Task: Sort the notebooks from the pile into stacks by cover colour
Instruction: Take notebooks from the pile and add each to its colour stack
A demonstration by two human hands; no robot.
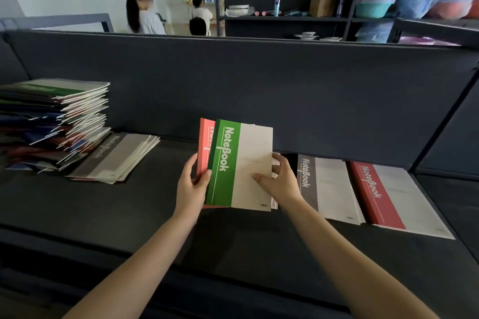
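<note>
Your left hand [193, 181] grips the left edge of the books you're holding, thumb on the front, fingers curled behind. Your right hand [278, 180] pinches the right edge of the green notebook [241, 163], thumb flat on the pale half of its cover, fingers tucked behind. The green notebook is in front, lifted off the desk [129, 202] at mid-desk, cover facing you. A red notebook [204, 142] peeks out behind it on the left, held by your left hand. Pale edges also show behind the right side; can't tell if that's a third book.

Step, my read: you're splitting green from red in hand, ready to place each.

To the right, flat on the desk, lies a grey stack [329, 186], with a red stack [383, 194] just beside it, further right. To the left is the mixed pile [51, 122], tall and untidy, with a green cover on top and blue and red spines below. Fanned grey notebooks [116, 155] lie against its foot; can't tell if they're sorted or slid off.

No green stack is visible.

- Next move likely needs your right hand to pull green clear while the left keeps red.
- Set green on a bare patch to start its stack.
- Carry red across the grey stack to the red one.

The pile is mostly unsorted, so it looks early.
</note>
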